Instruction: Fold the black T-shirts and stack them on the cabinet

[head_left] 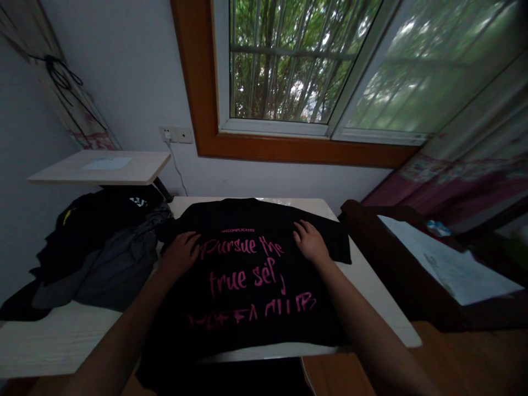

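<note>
A black T-shirt point(247, 220) with pink lettering lies spread out on a pale table point(383, 308), its collar toward the window and its lower part hanging over the near edge. My left hand point(181, 253) rests on its left side by the first printed words, fingers stretched out. On the right side, below the shoulder, my right hand point(310, 242) lies with its fingers apart. Both hands touch the cloth from above and hold nothing that I can see. The right sleeve point(338, 242) lies flat; the left sleeve is partly hidden behind my left hand and arm.
A heap of dark clothes point(103, 247) lies on the left, under a raised shelf point(103, 168) bearing a white sheet. On the right stands a dark brown surface point(371, 231) with a large white sheet point(449, 264). A wall with a window point(280, 132) rises behind.
</note>
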Tool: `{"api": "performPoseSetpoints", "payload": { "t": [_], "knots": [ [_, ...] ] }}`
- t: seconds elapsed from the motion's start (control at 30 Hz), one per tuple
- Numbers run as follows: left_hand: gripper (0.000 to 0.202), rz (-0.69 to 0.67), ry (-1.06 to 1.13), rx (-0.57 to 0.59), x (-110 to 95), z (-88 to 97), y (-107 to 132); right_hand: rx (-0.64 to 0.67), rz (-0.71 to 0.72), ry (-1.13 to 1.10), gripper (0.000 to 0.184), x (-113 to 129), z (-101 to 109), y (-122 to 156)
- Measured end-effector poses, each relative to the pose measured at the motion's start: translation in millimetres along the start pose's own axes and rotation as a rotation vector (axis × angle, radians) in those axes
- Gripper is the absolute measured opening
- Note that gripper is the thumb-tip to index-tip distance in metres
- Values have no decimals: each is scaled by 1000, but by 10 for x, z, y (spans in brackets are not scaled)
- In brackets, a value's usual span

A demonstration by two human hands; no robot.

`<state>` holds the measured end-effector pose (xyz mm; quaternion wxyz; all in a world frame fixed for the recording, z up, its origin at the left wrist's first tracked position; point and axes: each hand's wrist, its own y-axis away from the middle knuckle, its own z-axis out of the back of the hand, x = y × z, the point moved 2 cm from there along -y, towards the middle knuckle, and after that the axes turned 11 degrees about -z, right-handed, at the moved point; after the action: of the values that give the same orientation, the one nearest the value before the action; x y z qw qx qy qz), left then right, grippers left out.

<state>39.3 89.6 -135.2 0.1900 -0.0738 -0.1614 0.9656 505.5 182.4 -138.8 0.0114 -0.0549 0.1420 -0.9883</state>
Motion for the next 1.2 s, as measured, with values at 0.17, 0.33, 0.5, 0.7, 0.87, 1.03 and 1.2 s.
{"api": "performPoseSetpoints", "payload": {
  "t": [0.17, 0.33, 0.5, 0.7, 0.87, 1.03, 1.2],
  "knots": [
    [40, 172, -198, -45, -66, 215, 328, -36, -1, 26, 44, 7, 169, 322],
    [43, 388, -307, -71, -124, 418, 398, -34, -92, 84, 38, 19, 315, 477],
    [49, 403, -310, -84, -28, 393, 398, -21, -199, 128, 31, 13, 336, 443],
    [43, 305, -152, -45, 184, 224, 365, 88, -213, 190, 25, 43, 361, 319],
    [41, 261, -129, -42, 266, 170, 275, 173, -177, 207, 22, 68, 412, 196],
    [40, 206, -174, -54, 328, 122, 104, 163, -166, 189, 22, 40, 338, 62],
    [40, 169, -174, -101, 416, 31, -114, 105, -189, 167, 23, 15, 210, -98]
  ]
}}
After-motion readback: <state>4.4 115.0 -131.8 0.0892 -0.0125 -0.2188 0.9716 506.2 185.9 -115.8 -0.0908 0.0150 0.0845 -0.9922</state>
